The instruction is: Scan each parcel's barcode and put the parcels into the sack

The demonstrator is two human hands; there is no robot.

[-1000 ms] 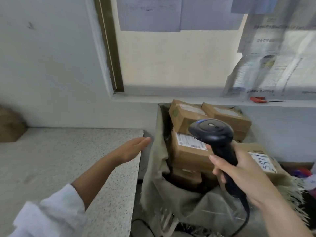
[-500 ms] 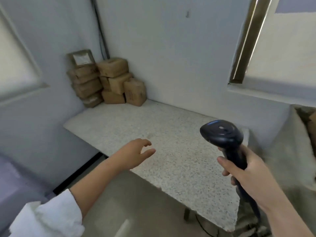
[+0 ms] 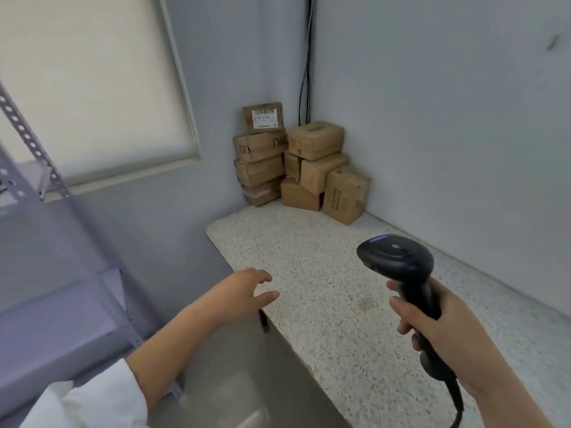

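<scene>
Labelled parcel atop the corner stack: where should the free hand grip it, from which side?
Probably its top edge, coming from the front and above. The labelled parcel stands upright atop the left stack, back to the wall, so that edge is clear. The empty left hand suits; the right hand holds the scanner.

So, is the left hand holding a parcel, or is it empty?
Empty. The left hand is open, fingers loosely spread, above the counter edge; the parcels are stacked in the far corner.

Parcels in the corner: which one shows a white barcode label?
The topmost parcel, upright atop the taller stack; the rest show only brown cardboard or dark print.
</scene>
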